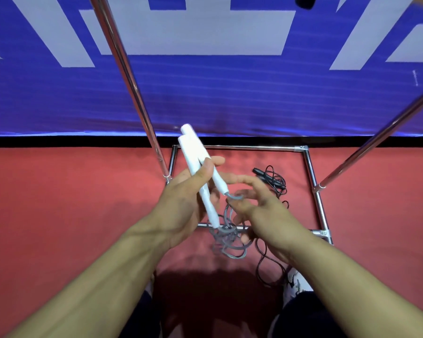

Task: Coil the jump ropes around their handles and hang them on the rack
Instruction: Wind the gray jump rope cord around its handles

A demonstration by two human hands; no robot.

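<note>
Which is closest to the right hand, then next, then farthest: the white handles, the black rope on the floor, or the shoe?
From the right hand:
1. White handles, just to its left, held in the left hand.
2. Black rope, on the floor beyond and slightly right.
3. Shoe, lowest in the picture, beside the right forearm.

Person viewed from above: both forearms bare, no sleeves, watch or rings visible on the left hand (pixel 181 203) or right hand (pixel 261 211). Dark trousers (pixel 308 315) cover the legs — a white shoe with dark markings (pixel 294 282) shows beside the right forearm.
</note>
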